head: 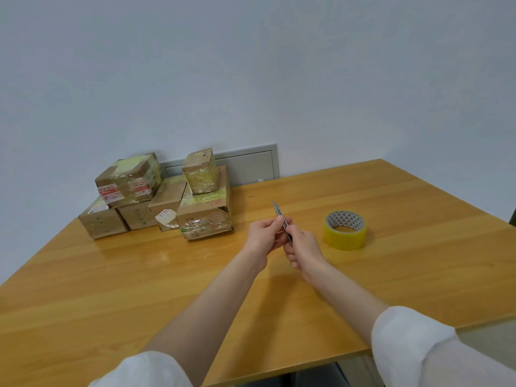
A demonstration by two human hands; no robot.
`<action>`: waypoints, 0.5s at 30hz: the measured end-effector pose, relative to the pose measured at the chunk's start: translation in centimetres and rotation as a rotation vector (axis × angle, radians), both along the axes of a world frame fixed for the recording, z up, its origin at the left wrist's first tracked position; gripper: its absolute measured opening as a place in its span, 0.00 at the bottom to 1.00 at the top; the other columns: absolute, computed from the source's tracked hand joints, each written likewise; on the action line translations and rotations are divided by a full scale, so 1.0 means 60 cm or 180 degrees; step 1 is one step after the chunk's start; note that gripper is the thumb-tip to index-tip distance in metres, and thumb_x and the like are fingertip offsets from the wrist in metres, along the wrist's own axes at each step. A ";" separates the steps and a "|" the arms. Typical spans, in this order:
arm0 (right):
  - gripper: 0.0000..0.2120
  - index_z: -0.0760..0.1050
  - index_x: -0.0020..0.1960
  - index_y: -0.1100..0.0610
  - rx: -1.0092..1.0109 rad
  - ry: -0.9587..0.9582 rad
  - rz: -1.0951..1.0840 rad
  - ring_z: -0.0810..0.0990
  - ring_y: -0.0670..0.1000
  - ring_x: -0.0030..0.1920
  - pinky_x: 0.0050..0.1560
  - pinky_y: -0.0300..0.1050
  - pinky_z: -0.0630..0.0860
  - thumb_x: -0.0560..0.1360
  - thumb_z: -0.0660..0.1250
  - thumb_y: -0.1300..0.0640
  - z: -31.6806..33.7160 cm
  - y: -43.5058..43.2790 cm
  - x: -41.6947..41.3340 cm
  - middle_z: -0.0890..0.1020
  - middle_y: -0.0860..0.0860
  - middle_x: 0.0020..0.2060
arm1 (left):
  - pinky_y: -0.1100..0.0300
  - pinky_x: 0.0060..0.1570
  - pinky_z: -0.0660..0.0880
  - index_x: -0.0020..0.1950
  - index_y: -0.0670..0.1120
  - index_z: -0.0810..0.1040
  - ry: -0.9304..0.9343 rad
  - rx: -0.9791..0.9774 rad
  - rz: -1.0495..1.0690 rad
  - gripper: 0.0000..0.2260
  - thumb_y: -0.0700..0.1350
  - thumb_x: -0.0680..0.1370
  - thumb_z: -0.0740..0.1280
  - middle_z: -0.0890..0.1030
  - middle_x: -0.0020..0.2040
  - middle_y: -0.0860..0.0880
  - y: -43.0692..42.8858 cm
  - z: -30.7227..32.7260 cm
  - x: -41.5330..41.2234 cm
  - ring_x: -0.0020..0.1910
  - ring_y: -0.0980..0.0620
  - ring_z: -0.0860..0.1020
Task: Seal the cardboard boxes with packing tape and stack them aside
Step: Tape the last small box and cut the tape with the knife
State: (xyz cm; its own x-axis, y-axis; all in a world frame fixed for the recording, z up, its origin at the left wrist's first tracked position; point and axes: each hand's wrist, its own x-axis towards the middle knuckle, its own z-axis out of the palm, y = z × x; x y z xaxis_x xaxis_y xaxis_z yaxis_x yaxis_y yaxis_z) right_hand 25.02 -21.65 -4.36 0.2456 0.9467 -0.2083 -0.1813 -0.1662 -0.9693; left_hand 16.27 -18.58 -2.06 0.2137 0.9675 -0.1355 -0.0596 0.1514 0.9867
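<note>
Just left of tape roll (345, 233), above table (125, 289): both hands on a cutter (287, 231).
Left hand (265, 234) pinching cutter's upper part between thumb and fingertips; right hand (303, 250) curled round lower handle, on the side nearer tape roll. Blade end tilted up and away, off the tabletop. Tape roll yellow, lying flat, hole up, touching neither hand. Boxes (206, 216) well left of tape roll and farther back, by wall (251, 65): brown cardboard, wrapped in clear and yellowish tape, bunched together, about four on the table, two more stacked on top. Seams too small to check. Grey panel (251, 166) on wall, behind and left of tape roll. White sleeves (413, 339) pushed back on both forearms.
</note>
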 end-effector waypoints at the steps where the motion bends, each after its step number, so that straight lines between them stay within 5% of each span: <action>1: 0.14 0.69 0.36 0.56 0.0026 0.0023 -0.0005 0.59 0.45 0.20 0.21 0.36 0.54 0.80 0.55 0.54 -0.001 0.000 -0.001 0.65 0.47 0.21 | 0.64 0.40 0.79 0.48 0.42 0.82 -0.0007 -0.0011 0.0007 0.09 0.43 0.81 0.63 0.82 0.40 0.48 0.001 0.000 -0.001 0.32 0.55 0.75; 13: 0.12 0.72 0.40 0.58 0.0060 0.0294 0.0035 0.65 0.46 0.24 0.20 0.36 0.58 0.76 0.52 0.64 0.006 0.007 0.005 0.71 0.53 0.28 | 0.63 0.37 0.78 0.52 0.39 0.81 0.0108 0.0021 -0.0056 0.11 0.44 0.82 0.62 0.82 0.43 0.47 0.009 0.009 0.006 0.38 0.53 0.79; 15: 0.12 0.74 0.40 0.57 0.0046 -0.0220 0.0133 0.72 0.50 0.30 0.25 0.39 0.66 0.78 0.54 0.61 0.014 0.010 0.014 0.75 0.53 0.33 | 0.61 0.41 0.79 0.50 0.40 0.81 0.0328 0.0104 -0.0040 0.11 0.44 0.82 0.62 0.81 0.43 0.46 0.012 0.009 0.009 0.42 0.51 0.79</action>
